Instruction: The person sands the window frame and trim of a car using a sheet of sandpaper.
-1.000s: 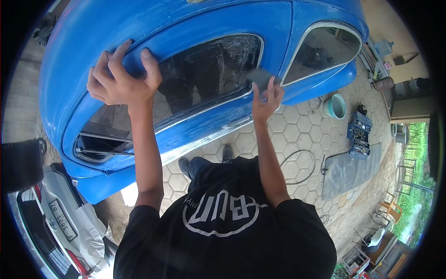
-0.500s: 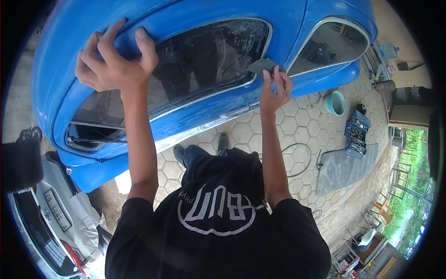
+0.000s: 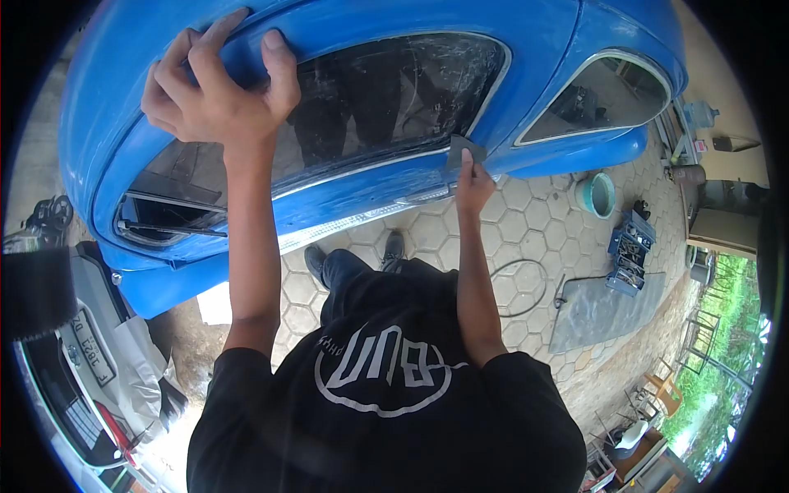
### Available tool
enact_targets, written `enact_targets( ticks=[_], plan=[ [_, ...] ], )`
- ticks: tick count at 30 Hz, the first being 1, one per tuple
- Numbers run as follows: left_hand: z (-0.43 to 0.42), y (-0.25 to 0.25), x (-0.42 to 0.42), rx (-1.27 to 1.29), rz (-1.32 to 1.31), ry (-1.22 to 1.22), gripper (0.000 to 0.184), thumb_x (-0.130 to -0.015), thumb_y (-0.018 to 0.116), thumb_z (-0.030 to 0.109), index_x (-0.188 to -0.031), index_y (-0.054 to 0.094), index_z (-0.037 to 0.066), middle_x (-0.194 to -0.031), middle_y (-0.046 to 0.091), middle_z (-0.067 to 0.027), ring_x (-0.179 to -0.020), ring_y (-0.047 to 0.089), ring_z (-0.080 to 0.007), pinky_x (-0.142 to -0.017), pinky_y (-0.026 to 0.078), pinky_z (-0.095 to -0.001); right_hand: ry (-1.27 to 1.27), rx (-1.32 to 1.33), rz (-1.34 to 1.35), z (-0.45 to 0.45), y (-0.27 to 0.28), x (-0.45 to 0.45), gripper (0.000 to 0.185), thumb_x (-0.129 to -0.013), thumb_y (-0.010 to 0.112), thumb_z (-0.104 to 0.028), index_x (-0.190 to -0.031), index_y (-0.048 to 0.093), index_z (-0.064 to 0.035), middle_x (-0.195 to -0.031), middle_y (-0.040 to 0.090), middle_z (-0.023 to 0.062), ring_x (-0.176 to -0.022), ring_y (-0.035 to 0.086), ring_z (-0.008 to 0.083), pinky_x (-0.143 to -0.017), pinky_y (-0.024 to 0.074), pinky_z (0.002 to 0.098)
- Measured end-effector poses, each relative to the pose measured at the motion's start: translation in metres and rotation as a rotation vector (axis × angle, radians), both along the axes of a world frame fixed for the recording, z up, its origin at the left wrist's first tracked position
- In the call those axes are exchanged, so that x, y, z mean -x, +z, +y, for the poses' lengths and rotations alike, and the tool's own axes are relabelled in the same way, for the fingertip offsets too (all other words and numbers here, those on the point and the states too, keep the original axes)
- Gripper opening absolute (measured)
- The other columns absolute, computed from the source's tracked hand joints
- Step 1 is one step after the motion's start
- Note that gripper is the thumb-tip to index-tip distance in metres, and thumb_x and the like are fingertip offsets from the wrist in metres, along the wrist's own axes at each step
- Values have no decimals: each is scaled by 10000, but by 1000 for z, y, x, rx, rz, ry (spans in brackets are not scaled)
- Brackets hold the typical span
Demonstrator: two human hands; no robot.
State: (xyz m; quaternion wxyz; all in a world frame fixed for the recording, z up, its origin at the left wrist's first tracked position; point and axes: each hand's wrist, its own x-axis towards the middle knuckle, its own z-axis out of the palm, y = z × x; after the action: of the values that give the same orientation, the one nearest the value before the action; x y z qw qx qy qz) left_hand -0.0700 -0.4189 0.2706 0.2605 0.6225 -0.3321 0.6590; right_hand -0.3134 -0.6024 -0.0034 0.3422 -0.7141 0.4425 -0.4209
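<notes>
A blue car body [image 3: 411, 15] with dull, whitish patches fills the upper part of the head view. My left hand [image 3: 222, 94] rests on its roof edge above the large side window [image 3: 362, 107], fingers spread and holding nothing. My right hand [image 3: 474, 187] pinches a dark grey sheet that looks like sandpaper [image 3: 465, 154]. That sheet lies at the lower right corner of the window, by its pale frame. Streaks and whitish smears mark the glass. Farther right is a smaller window [image 3: 600, 97] in the same body.
Hexagonal paving [image 3: 526, 218] lies underfoot. To the right are a teal bucket [image 3: 596, 195], an open blue toolbox [image 3: 629, 253] on a dark mat [image 3: 604, 308], and a looped hose [image 3: 519, 261]. A silver car [image 3: 86, 345] stands at lower left, and chairs [image 3: 666, 394] at lower right.
My right hand has moved down and slightly left with the grey sheet, to the window's lower corner. My left hand stays on the roof edge; the whole view has shifted slightly.
</notes>
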Motion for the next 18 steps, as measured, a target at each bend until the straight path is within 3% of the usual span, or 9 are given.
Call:
enact_targets(
  ticks=[4, 5, 7, 10, 13, 14, 17, 18],
  plan=[
    [3, -3, -6, -4, 46, 41, 385, -793, 646, 537, -868, 695, 162, -920, 596, -64, -989, 468, -238, -872, 320, -416, 17, -306, 32, 23, -13, -13, 612, -903, 661, -462, -519, 575, 8, -427, 480, 56, -413, 495, 122, -434, 387, 329],
    [3, -3, -6, -2, 49, 36, 380, -797, 646, 532, -865, 693, 161, -921, 597, -63, -987, 469, -235, -869, 319, -413, 30, -367, -95, 35, -22, -20, 642, -895, 658, -497, -504, 568, 3, -425, 485, 46, -403, 487, 114, -429, 390, 315],
    [2, -2, -5, 3, 51, 25, 369, -803, 645, 521, -857, 689, 158, -923, 599, -61, -982, 471, -230, -862, 317, -405, 111, -470, -44, 41, -26, -21, 647, -901, 652, -496, -501, 570, 6, -414, 481, 51, -390, 482, 112, -421, 388, 306],
    [-1, 0, -3, 31, 28, -29, 316, -756, 640, 476, -887, 723, 200, -948, 601, -59, -939, 487, -257, -852, 346, -411, 202, -564, -28, 28, -17, -9, 609, -925, 630, -478, -513, 559, -35, -455, 467, -17, -405, 438, 87, -398, 333, 269],
    [3, 2, 0, -26, 54, -14, 305, -751, 644, 462, -890, 716, 201, -947, 599, -61, -944, 483, -250, -852, 340, -410, 71, -442, -129, 22, -34, -13, 613, -924, 628, -486, -513, 555, -37, -461, 474, -24, -402, 433, 89, -391, 314, 261],
    [2, 1, 0, -25, 41, 2, 303, -752, 639, 455, -889, 710, 194, -949, 597, -66, -959, 480, -254, -851, 337, -409, 6, -479, -197, 37, -28, -25, 632, -930, 610, -496, -507, 557, -29, -459, 476, -9, -393, 413, 99, -393, 315, 298],
    [-1, 0, -2, 18, 25, -24, 305, -763, 633, 452, -895, 713, 189, -951, 594, -69, -963, 473, -260, -860, 329, -408, 233, -283, 110, 71, -37, -31, 649, -940, 595, -493, -497, 568, -19, -445, 472, 8, -386, 399, 107, -397, 314, 329],
    [-2, 1, 0, 26, 34, -34, 313, -771, 629, 451, -903, 715, 182, -954, 592, -76, -961, 465, -270, -867, 322, -409, 238, -268, 102, 79, -38, -34, 682, -947, 570, -510, -480, 553, -14, -428, 460, 22, -398, 402, 128, -427, 331, 353]
  ],
)
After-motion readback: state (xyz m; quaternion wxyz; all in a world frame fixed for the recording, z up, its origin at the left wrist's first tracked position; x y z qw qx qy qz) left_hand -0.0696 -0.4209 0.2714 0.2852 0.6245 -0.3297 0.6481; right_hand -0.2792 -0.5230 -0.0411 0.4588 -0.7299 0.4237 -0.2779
